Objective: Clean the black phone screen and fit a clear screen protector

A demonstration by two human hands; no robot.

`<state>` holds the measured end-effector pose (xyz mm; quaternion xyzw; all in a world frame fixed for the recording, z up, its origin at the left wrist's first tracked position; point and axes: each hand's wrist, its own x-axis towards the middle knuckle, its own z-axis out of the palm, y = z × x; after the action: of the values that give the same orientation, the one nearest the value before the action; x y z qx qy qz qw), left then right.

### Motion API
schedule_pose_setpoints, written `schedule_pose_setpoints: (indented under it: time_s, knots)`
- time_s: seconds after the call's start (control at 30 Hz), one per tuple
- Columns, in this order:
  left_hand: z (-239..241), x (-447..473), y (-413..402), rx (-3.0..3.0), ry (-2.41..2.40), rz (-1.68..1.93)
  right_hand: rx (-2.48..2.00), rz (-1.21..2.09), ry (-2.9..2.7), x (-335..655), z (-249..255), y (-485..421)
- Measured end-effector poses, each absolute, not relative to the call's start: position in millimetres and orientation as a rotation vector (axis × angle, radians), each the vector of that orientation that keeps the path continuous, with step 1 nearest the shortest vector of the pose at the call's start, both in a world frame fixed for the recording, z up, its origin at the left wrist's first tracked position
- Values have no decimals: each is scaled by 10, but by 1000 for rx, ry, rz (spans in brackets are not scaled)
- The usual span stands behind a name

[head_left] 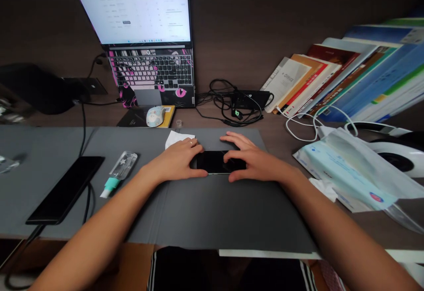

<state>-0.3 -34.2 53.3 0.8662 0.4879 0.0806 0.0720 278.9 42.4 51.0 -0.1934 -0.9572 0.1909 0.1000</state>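
Observation:
A smartphone with a dark screen lies sideways on the grey desk mat. My left hand is closed around its left end, thumb along the near edge and index finger at the far edge. At the other end is my right hand, fingers spread apart. Its index finger reaches over the screen and its thumb sits by the near edge; whether they press on the phone, I cannot tell. A white tissue or wipe lies just behind my left hand, partly covered by it.
Left of my arms are a clear spray bottle and a large dark phone with a cable. A laptop and mouse stand behind. Tangled cables, leaning books, a wipes packet and headphones are rightward.

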Motion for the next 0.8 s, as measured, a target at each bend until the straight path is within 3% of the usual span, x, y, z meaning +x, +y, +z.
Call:
schedule_pose_setpoints:
  time_s: [0.8]
  knots:
    - [533, -5, -345, 2595, 1466, 242, -603, 731, -2769, 2963, 554, 557]
